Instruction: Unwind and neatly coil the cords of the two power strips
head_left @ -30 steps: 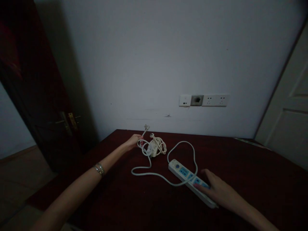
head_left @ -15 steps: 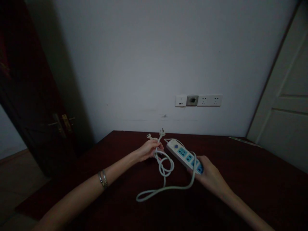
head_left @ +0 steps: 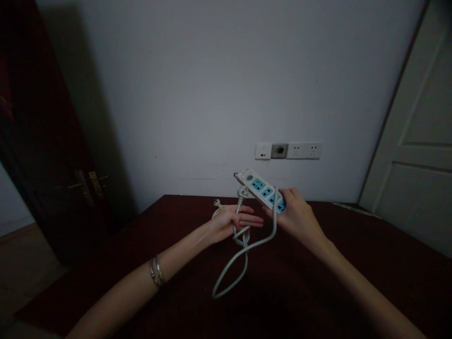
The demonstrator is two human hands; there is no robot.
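My right hand grips a white power strip with blue sockets, lifted off the dark red table and tilted up to the left. Its white cable hangs in a loop down toward the table. My left hand holds the cable near its plug end, fingers partly stretched toward the right hand, with the cable running between them. A cream cord's plug peeks out just behind the left hand. I wear bracelets on the left wrist.
A row of wall sockets sits on the white wall above the table's far edge. A dark wooden door with a brass handle stands at the left. A white door is at the right.
Both hands have risen and come closer together. The power strip went from lying on the table to being held up in my right hand. The cable loop now dangles.
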